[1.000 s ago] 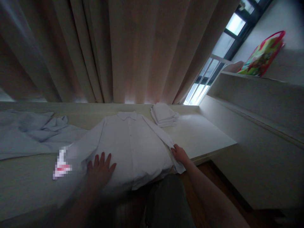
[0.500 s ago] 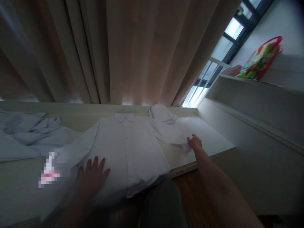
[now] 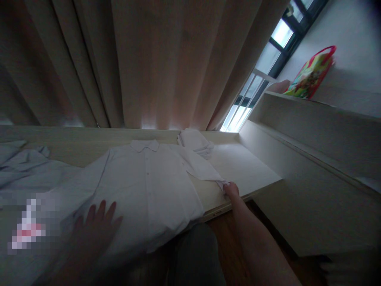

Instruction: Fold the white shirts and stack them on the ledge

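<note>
A white button-up shirt lies spread front side up on the pale wooden surface, its collar toward the curtain. Fingers apart, my left hand is over the lower left part of the shirt; whether it presses on the cloth I cannot tell. My right hand is closed on the cuff of the shirt's right-hand sleeve, which stretches out toward the front edge. Beside the collar, a folded stack of white cloth touches or nearly touches that sleeve.
Crumpled light cloth lies at the far left. A long brown curtain hangs behind. On the right stands a shelf unit with a colourful bag on top. My knee is at the front edge.
My right hand has drawn the sleeve's cuff toward the front edge, and the sleeve is straighter. The left hand stays over the shirt. The whole view has shifted somewhat.
</note>
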A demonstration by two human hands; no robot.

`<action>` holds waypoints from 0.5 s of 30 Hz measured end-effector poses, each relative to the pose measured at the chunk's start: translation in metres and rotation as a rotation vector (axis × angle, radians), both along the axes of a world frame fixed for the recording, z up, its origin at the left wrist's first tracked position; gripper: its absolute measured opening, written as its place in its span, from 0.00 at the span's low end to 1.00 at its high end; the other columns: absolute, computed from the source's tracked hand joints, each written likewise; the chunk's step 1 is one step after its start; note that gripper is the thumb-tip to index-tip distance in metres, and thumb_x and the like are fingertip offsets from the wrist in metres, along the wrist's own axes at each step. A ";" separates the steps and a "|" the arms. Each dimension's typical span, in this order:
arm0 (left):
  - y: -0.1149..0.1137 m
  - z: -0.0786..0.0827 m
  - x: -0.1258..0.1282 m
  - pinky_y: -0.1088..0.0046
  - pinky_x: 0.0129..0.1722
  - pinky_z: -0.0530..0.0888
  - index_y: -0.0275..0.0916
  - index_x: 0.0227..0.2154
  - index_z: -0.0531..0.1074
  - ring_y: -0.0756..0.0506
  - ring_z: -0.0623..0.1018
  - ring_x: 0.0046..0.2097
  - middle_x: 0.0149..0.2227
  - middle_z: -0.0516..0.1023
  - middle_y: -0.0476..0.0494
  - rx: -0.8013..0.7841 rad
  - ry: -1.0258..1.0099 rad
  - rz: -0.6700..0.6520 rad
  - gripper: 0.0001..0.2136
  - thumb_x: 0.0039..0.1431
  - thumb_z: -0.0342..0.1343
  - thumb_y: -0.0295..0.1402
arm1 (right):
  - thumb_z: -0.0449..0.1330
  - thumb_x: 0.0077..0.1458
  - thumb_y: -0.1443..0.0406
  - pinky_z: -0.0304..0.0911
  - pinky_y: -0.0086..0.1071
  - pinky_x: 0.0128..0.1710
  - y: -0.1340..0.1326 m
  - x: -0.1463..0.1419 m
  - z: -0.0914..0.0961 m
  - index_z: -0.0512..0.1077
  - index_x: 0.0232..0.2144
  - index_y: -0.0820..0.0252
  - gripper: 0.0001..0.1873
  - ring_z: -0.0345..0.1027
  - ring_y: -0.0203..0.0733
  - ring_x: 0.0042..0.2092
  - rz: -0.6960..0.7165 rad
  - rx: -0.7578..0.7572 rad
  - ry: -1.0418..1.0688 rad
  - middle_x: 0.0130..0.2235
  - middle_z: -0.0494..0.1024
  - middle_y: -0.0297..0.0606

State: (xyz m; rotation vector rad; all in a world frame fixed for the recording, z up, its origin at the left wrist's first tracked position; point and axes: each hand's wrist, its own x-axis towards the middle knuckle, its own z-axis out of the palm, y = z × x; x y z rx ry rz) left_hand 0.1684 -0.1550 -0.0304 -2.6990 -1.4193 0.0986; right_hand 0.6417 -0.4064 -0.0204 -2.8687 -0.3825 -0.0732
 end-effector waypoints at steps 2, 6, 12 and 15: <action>0.000 -0.001 0.000 0.48 0.55 0.45 0.36 0.59 0.51 0.32 0.46 0.62 0.63 0.45 0.34 0.051 0.020 -0.010 0.29 0.55 0.38 0.44 | 0.52 0.49 0.67 0.59 0.32 0.38 0.002 0.009 0.014 0.69 0.39 0.65 0.14 0.67 0.44 0.40 0.027 0.024 -0.066 0.37 0.73 0.47; 0.001 -0.002 -0.001 0.48 0.55 0.48 0.36 0.59 0.52 0.32 0.47 0.61 0.62 0.46 0.34 0.049 0.009 -0.024 0.29 0.55 0.38 0.44 | 0.48 0.52 0.69 0.50 0.37 0.49 0.001 0.024 0.046 0.64 0.46 0.65 0.18 0.55 0.47 0.52 0.068 0.071 -0.259 0.48 0.66 0.49; 0.000 -0.001 -0.001 0.48 0.55 0.48 0.36 0.58 0.52 0.32 0.48 0.61 0.62 0.47 0.34 0.067 0.005 -0.016 0.29 0.55 0.38 0.44 | 0.50 0.51 0.71 0.47 0.43 0.51 -0.032 0.011 0.025 0.58 0.53 0.58 0.25 0.47 0.50 0.57 0.153 -0.131 -0.256 0.56 0.58 0.47; 0.000 -0.003 -0.002 0.47 0.55 0.48 0.35 0.58 0.53 0.32 0.47 0.62 0.62 0.47 0.33 0.052 -0.036 -0.034 0.29 0.55 0.38 0.43 | 0.49 0.51 0.71 0.54 0.40 0.46 -0.043 0.002 0.001 0.63 0.49 0.60 0.21 0.58 0.49 0.52 0.053 -0.181 -0.081 0.51 0.65 0.50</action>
